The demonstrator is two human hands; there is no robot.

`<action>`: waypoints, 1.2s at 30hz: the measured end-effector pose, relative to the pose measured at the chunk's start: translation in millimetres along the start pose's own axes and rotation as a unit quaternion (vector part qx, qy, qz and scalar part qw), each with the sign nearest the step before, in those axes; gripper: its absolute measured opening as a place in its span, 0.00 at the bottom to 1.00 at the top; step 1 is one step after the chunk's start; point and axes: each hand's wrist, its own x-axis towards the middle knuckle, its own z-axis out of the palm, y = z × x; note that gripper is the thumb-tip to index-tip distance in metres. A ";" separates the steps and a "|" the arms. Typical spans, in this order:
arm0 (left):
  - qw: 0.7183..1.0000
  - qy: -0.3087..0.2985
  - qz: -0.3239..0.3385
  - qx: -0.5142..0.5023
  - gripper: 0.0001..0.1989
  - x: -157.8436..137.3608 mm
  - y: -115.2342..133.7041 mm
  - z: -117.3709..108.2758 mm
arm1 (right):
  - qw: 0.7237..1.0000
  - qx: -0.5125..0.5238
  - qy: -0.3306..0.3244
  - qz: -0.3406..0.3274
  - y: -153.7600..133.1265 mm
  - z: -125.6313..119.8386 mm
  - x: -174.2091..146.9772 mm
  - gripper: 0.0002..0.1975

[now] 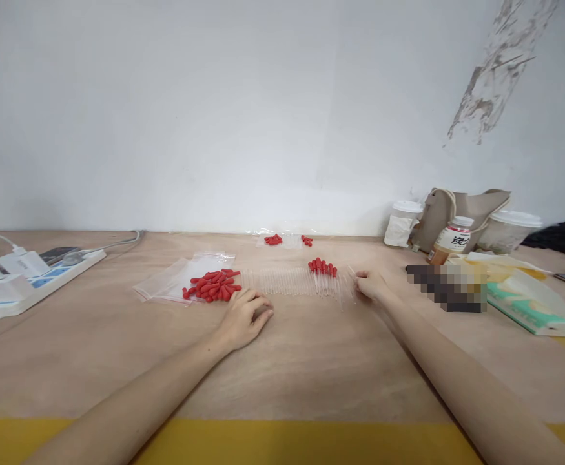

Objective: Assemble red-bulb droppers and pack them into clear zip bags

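Observation:
My left hand lies on the table just in front of a pile of red rubber bulbs, fingers loosely bent and the thumb apart, with nothing visible in it. My right hand is at the right end of a row of clear glass dropper tubes, its fingers pinched at a thin clear tube; the fingertips are partly hidden. Beside it, several tubes at the row's right part carry red bulbs on their far ends.
Clear plastic bags lie by the bulb pile. More red bulbs rest on plastic near the wall. At left is a power strip with chargers. Cups, a bottle, a beige bag and a green tissue pack stand at right.

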 end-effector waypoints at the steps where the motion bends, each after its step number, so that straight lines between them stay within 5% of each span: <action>1: 0.999 0.022 -0.016 0.034 0.05 0.7 -0.6 -0.6 | 1.000 0.003 0.002 -0.004 0.6 -0.1 0.2 0.03; 6: 0.972 0.117 -0.104 0.175 0.09 8.0 -16.5 -18.4 | 0.999 0.002 0.028 -0.021 4.2 0.2 2.8 0.06; 11: 0.943 0.127 -0.216 0.218 0.11 12.3 -52.0 -51.3 | 0.996 -0.010 0.066 -0.060 0.4 0.5 -0.6 0.12; 17: 0.948 -0.071 -0.239 0.197 0.12 38.5 -79.4 -63.5 | 0.941 -0.003 0.129 -0.312 -20.4 17.5 -37.2 0.15; 24: 0.941 -0.173 -0.217 0.192 0.05 77.7 -98.1 -37.1 | 0.825 -0.128 0.016 -0.551 -36.7 41.1 -88.6 0.12; 27: 0.941 -0.175 -0.225 0.181 0.03 80.9 -103.9 -29.4 | 0.808 -0.140 -0.017 -0.573 -37.8 43.0 -93.4 0.12; 31: 0.952 -0.121 -0.227 0.165 0.05 80.3 -101.4 -33.5 | 0.818 -0.124 -0.040 -0.561 -36.7 43.1 -90.3 0.11; 36: 0.978 -0.027 -0.169 0.122 0.09 55.7 -58.9 -37.1 | 0.827 -0.117 -0.034 -0.549 -39.5 43.7 -93.0 0.11</action>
